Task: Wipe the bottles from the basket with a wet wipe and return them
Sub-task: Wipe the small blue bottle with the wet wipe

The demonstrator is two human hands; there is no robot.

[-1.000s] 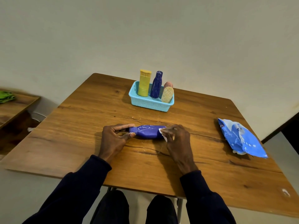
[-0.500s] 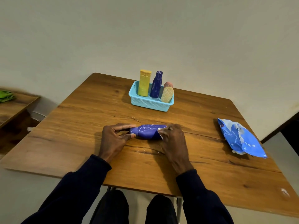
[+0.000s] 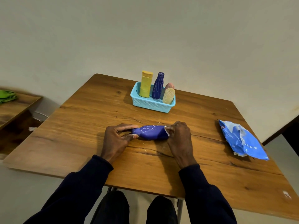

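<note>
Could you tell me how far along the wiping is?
Done: cannot tell. In hand: a blue bottle on the table, left hand holding its neck, right hand pressing a wipe to its base. Remaining: returning it to the basket, where four other bottles stand.

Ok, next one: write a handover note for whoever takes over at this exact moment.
Left hand pinches the neck end of the purple bottle, which lies on its side on the table.
Right hand holds a wet wipe against the bottle's base end.
Basket at the far side holds the yellow bottle, dark blue bottle, cream bottle and pink bottle. Wipes pack lies to the right.
Done: one bottle out, wiping under way.
Left: finish and return it; whether the other four are wiped cannot be told.
</note>
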